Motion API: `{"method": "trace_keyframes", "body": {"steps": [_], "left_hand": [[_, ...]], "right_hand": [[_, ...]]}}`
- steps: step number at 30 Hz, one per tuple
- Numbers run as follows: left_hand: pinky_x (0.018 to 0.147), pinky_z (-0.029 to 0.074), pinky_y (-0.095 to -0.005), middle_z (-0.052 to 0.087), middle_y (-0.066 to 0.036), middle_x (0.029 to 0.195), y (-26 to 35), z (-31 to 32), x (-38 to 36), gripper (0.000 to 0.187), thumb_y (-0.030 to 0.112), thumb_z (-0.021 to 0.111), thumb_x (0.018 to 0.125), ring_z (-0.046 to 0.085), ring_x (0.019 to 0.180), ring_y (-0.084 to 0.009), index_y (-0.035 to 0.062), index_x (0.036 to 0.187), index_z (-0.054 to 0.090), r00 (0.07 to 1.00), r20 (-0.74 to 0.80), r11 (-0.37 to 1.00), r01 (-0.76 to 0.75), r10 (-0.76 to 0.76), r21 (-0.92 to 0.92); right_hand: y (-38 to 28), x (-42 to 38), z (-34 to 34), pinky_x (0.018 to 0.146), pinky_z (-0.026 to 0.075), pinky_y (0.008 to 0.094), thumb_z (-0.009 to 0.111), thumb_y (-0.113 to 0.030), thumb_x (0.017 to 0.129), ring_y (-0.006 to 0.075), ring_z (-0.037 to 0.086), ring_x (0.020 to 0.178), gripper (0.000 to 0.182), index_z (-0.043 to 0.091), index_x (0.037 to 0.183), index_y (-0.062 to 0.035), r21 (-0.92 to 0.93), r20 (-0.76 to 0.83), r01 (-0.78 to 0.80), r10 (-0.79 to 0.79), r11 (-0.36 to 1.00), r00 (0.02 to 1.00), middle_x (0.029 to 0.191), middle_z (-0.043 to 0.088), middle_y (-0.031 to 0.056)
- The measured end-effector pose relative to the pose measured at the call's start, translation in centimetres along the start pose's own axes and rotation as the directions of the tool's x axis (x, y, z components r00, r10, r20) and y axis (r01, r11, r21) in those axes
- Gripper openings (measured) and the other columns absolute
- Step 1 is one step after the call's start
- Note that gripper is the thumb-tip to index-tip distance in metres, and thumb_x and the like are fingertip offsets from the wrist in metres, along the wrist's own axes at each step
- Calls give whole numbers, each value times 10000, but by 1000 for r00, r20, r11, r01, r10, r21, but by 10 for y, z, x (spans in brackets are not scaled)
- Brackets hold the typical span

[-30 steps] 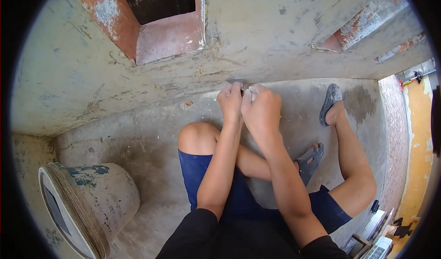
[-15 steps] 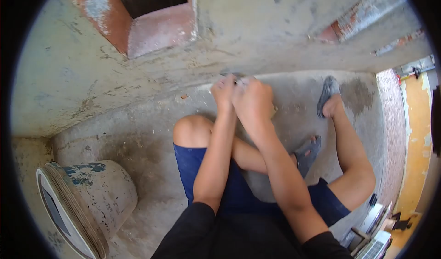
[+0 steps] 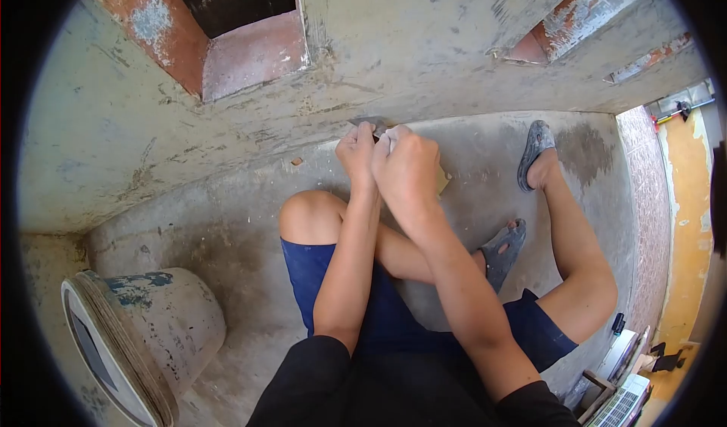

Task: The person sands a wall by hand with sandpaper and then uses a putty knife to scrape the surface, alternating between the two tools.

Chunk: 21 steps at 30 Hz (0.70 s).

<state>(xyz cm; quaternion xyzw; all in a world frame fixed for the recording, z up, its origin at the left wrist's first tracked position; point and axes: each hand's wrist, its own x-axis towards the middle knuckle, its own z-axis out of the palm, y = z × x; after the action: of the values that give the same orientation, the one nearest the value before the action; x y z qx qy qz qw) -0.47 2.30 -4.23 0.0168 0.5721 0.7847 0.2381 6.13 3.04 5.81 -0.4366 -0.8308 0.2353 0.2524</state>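
A scraper with a thin grey metal blade [image 3: 369, 122] lies against the foot of the plastered wall [image 3: 424, 56]. My left hand [image 3: 356, 154] is closed, its fingers pressed on the blade near its back end. Right beside it, my right hand [image 3: 410, 171] is wrapped in a fist round the scraper's dark handle, most of which is hidden. Whitish dust coats the fingers of both hands. A small yellowish piece [image 3: 443, 179] shows on the floor side of my right hand, partly covered by it.
A paint-stained bucket [image 3: 178, 317] lies on its side at the left. My sandalled feet [image 3: 536, 154] rest on the concrete floor [image 3: 250, 253]. A small orange-brown chip [image 3: 297, 161] lies near the wall, below a recessed opening [image 3: 257, 52]. Assorted items [image 3: 617, 381] are at the lower right.
Both hands have shifted slightly left along the wall's foot with the scraper, and more of its blade shows. The view has also moved a little.
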Motion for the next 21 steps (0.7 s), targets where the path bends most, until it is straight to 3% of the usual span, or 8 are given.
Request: {"method": "trace_keyframes", "body": {"steps": [4,8,11,13,14,16,19,21], "left_hand": [[495,332,-278,531,23,620,15,7,-9,255,91,614,923,436,571,-62,13,680,610,998,-48,991,38,-44,-130],[491,321,-290,517,21,612,5,0,1,285,101,609,930,418,570,-63,22,658,582,999,-19,996,-30,28,-83],[491,310,-304,502,24,607,8,7,7,297,107,605,934,399,571,-64,25,651,574,994,-106,995,-29,19,-100],[494,311,-310,502,22,604,-1,-2,7,307,107,615,927,398,577,-68,25,637,558,996,-75,991,-42,52,126],[494,311,-310,502,22,604,-8,-6,3,307,107,615,927,398,577,-68,25,637,558,995,-85,991,-31,43,133],[493,313,-305,504,24,603,-5,-1,3,321,113,623,923,399,577,-70,30,623,542,995,-77,992,51,-59,-113],[492,314,-304,498,23,600,5,0,3,335,117,624,921,393,577,-72,32,613,526,995,-85,996,53,-59,-69],[499,327,-286,530,23,628,-30,-13,14,297,121,630,919,418,577,-62,24,642,587,993,-108,998,52,-54,-21]], "right_hand": [[-3,9,-5,687,555,490,631,-100,828,462,686,720,192,709,829,75,48,6,39,-39,998,999,735,659,305],[-11,20,2,691,553,491,638,-114,823,463,684,722,193,708,803,64,-52,81,33,-29,998,996,733,663,295],[-12,13,-2,689,553,491,638,-122,822,457,687,721,201,706,790,64,-34,48,73,-71,997,996,731,666,290],[-6,9,9,686,551,495,634,-119,822,460,684,721,200,704,787,65,-23,28,69,-68,997,997,730,664,290],[-1,1,12,683,548,498,630,-116,822,464,681,720,199,702,784,65,-12,-2,40,-40,999,999,729,662,290],[-1,5,5,689,549,496,630,-117,821,461,683,725,198,703,792,64,13,30,30,-31,999,999,736,664,292],[-2,13,15,701,550,492,632,-117,821,457,686,737,194,708,808,60,7,49,42,-43,999,998,750,669,292],[7,-2,22,708,550,491,635,-118,821,456,688,744,191,711,816,57,-34,55,26,-25,999,998,758,672,290]]}}
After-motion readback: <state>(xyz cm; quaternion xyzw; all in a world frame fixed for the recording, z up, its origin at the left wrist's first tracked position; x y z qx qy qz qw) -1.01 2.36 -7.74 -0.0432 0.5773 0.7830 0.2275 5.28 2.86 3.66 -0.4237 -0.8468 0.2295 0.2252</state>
